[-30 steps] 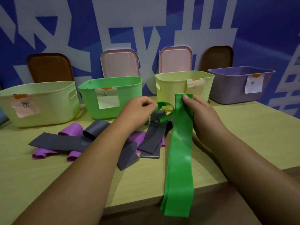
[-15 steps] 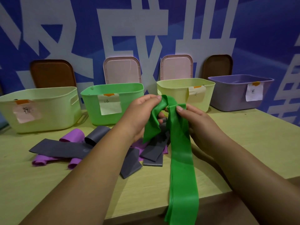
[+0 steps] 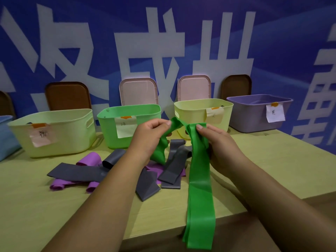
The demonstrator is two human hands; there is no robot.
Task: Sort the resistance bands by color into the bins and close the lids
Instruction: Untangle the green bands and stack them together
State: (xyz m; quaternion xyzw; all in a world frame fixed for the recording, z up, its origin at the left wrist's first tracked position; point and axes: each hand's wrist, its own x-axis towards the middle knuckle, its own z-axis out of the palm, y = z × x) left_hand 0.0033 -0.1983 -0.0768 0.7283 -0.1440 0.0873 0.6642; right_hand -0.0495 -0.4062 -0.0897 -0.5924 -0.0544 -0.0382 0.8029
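A long green resistance band (image 3: 200,188) hangs from both my hands and drapes over the table's front edge. My left hand (image 3: 151,135) pinches its short bunched end. My right hand (image 3: 218,140) grips the folded top of the long part. Grey bands (image 3: 76,172) and purple bands (image 3: 89,160) lie in a heap on the table beneath my hands. Behind stand open labelled bins: a pale yellow bin (image 3: 54,131), a green bin (image 3: 109,131), a second yellow bin (image 3: 225,110) and a purple bin (image 3: 254,115).
Two brown lids (image 3: 67,95) (image 3: 236,86) and two pink lids (image 3: 138,90) (image 3: 194,87) lean against the blue wall behind the bins. A blue bin (image 3: 5,137) shows at the far left edge. The wooden table (image 3: 272,164) ends close to me.
Both hands have lifted the green band's top slightly and drawn it apart; the left hand now holds a short bunched end hanging to the left of the long part.
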